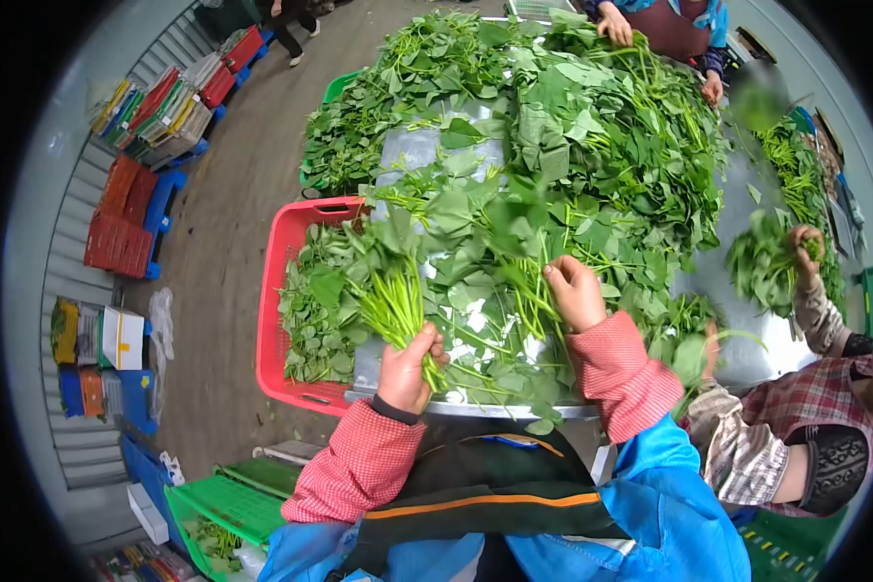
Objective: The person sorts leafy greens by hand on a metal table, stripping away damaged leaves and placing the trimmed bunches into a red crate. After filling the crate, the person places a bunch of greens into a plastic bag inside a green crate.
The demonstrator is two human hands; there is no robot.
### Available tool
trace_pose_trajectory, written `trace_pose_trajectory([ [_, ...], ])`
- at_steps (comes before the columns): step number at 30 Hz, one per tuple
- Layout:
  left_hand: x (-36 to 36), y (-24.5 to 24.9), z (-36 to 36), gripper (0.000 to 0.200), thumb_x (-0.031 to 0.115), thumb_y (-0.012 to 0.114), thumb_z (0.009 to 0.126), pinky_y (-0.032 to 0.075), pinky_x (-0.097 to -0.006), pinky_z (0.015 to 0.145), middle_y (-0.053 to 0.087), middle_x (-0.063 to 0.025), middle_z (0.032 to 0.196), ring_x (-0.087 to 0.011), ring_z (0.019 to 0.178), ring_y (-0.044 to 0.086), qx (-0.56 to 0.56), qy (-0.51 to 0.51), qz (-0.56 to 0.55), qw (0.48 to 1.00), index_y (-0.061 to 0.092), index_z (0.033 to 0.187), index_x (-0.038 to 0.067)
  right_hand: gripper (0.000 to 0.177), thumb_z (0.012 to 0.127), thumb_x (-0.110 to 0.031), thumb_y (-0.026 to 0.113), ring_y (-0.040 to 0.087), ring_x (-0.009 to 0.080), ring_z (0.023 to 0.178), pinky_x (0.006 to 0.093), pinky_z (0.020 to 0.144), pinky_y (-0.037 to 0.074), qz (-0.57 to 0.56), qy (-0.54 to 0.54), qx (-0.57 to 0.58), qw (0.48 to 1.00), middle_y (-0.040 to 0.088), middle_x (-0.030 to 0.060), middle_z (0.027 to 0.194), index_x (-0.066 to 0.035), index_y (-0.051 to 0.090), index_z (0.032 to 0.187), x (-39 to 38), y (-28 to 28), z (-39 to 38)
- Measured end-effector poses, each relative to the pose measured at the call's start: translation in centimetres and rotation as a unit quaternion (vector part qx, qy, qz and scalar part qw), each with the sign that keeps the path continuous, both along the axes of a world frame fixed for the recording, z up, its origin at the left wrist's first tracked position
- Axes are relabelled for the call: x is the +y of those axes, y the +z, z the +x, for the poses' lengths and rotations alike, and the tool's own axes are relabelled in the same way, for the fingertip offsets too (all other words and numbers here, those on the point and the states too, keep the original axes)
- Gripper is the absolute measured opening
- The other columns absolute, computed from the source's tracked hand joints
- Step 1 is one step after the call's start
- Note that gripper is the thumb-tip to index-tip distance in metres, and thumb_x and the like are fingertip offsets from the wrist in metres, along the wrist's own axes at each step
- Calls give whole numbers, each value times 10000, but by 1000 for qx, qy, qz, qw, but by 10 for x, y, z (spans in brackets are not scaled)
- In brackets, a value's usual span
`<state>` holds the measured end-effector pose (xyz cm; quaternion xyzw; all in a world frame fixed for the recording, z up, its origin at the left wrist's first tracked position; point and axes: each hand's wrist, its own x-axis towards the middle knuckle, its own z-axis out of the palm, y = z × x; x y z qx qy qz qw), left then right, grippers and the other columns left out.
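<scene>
My left hand (pixel 407 369) is closed around the lower stems of a bunch of leafy greens (pixel 395 301), its leaves pointing up and away from me. To the right, my right hand (pixel 576 293) pinches a few leafy stems (pixel 529 296) between thumb and fingers, just above the table. Under and beyond both hands, a large heap of the same greens (pixel 601 165) covers much of the metal table (pixel 412 150). Loose leaves and stems lie scattered along the near edge, below my right hand.
A red crate (pixel 270 320) full of greens stands at the table's left side. A green crate (pixel 228 509) sits low at my left. One co-worker's hand (pixel 807 242) holds greens at right; another person's hand (pixel 614 23) reaches in from the far side. Stacked crates (pixel 121 213) line the left wall.
</scene>
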<state>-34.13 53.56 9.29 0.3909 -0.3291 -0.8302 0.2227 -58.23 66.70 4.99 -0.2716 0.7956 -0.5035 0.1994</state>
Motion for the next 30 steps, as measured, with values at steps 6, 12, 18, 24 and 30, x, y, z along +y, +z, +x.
trace_pose_trajectory([
  [6,0,-13,2,131,184,629,886,431,-266,519,553,-14,699,-126,565,514,-38,-2,-1,999,566,874,69,231,886,-258,580,606,354,711,427,634,475,95,-93,241,961,618,161,789,-27,570,884,23,24,17],
  [12,6,-22,11,104,143,618,877,437,-276,497,572,-37,708,-141,569,537,-51,-7,19,999,576,876,47,115,827,-170,575,609,341,727,430,606,500,212,118,346,906,574,161,798,-80,559,897,26,-2,58],
  [18,6,-29,12,98,91,624,834,446,-282,506,578,-49,719,-146,569,542,-33,8,-12,999,578,897,32,143,763,-79,565,604,339,705,431,597,499,240,153,396,873,568,149,825,-66,529,900,15,-19,33],
  [24,-1,-18,21,120,114,631,851,479,-286,559,596,-41,777,-144,636,562,-28,28,6,999,576,936,50,138,824,-168,618,608,204,689,358,556,491,95,168,167,967,589,72,754,-52,568,881,8,18,15],
  [30,-9,-11,20,102,148,619,875,446,-260,499,562,-27,713,-108,565,523,-38,62,-5,997,567,880,59,251,854,-233,665,448,67,586,217,521,361,-47,-2,-113,993,551,-8,698,-11,562,802,7,16,20],
])
